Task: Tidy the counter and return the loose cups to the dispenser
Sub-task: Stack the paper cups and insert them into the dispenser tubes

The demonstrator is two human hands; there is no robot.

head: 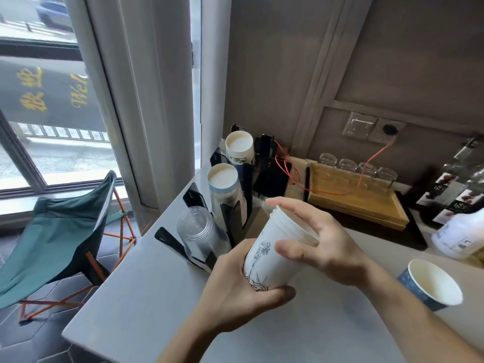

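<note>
Both hands hold a stack of white paper cups [275,255] above the worktop [146,297], just right of the black cup dispenser [235,213]: the left hand [235,289] is wrapped round the printed lower end, the right hand [314,242] has its fingers curled over the rimmed end. The stack carries a line drawing; no words on it can be read. The dispenser stands near the worktop's left edge by the window, holding two paper stacks and a clear plastic stack [199,231]. Toward the camera from the dispenser the worktop is bare right to its near left corner. Well right of the dispenser a loose blue cup [429,284] stands open-mouthed, with a wooden tray [358,200] further back. Left of the dispenser, through the window, yellow lettering begins "Wel"
</note>
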